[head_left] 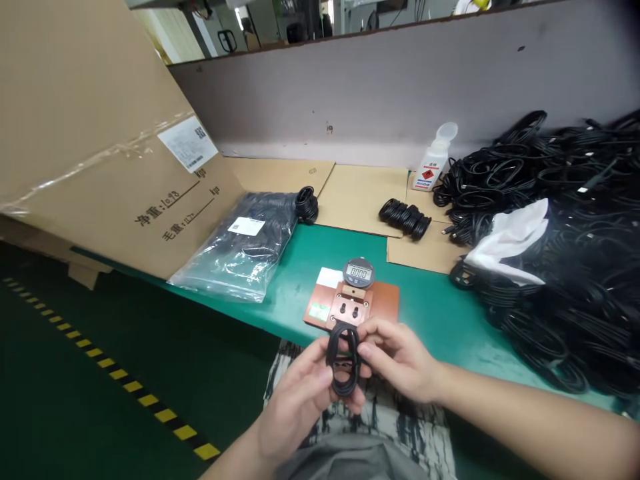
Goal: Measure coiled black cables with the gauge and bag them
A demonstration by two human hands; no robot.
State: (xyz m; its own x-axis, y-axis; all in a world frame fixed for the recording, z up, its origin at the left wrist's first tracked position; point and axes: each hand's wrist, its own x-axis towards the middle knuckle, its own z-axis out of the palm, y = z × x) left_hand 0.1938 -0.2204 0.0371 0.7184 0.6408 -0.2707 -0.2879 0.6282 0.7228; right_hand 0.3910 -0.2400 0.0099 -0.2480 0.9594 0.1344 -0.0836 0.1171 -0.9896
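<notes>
A small black coiled cable [344, 360] is held upright between both hands, just in front of the bench edge. My left hand [305, 383] is closed around its left side and underside, with fingertips showing below the coil. On the opposite side, my right hand [395, 357] pinches the coil's edge between thumb and fingers. Right behind the coil sits a copper-coloured gauge fixture [385, 303] with a round digital dial [359, 272] reading zero. The coil's lower back is partly hidden by fingers.
A large cardboard box [110, 133] leans at left beside a clear bag of cables [250, 253]. Bundled coils [405, 219] lie on cardboard sheets. A white bottle [434, 160] stands before the back wall. Heaped black cables [550, 300] with a white cloth [510, 243] fill the right.
</notes>
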